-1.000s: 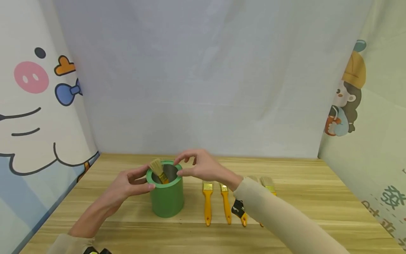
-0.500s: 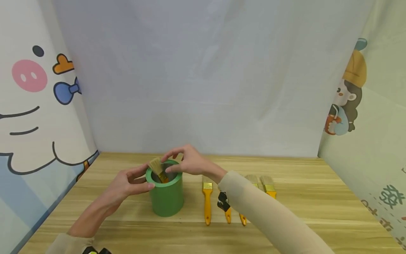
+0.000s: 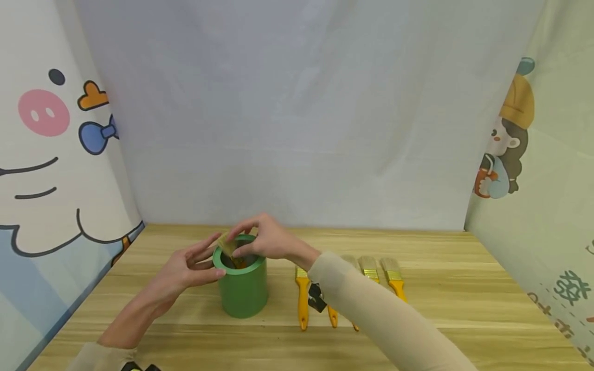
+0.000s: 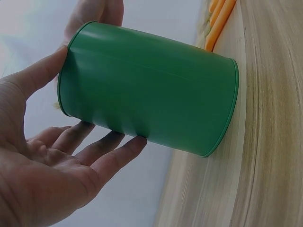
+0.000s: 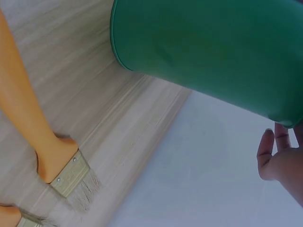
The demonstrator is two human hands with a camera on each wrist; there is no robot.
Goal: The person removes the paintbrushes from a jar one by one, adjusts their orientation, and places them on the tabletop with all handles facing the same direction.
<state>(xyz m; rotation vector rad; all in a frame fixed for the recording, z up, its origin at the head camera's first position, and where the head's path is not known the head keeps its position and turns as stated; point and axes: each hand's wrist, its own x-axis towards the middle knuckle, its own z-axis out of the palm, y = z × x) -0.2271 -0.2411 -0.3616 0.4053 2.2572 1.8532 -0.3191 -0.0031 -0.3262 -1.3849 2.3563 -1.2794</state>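
A green cylindrical can [image 3: 243, 296] with an open top stands upright on the wooden table. Its left side is held by my left hand [image 3: 185, 270], the thumb near the front rim; in the left wrist view, fingers [image 4: 118, 156] touch the can's wall. A paintbrush [image 3: 226, 243] leans inside the can, bristles up, its lower handle hidden by the wall. Over the opening, my right hand [image 3: 271, 239] pinches this brush near its bristles and metal band, partly covering it. The right wrist view shows the can's green side [image 5: 203, 52] close up.
Right of the can, several paintbrushes with orange handles lie in a row, bristles pointing away; the nearest brush [image 3: 303, 304] shows below my right wrist, the far-right brush [image 3: 392, 275] beyond my sleeve [image 3: 371, 304]. A pale curtain [image 3: 297, 129] hangs behind the table.
My right hand has moved left from the can's right rim to the brush inside and now pinches it. My left hand has stayed on the can.
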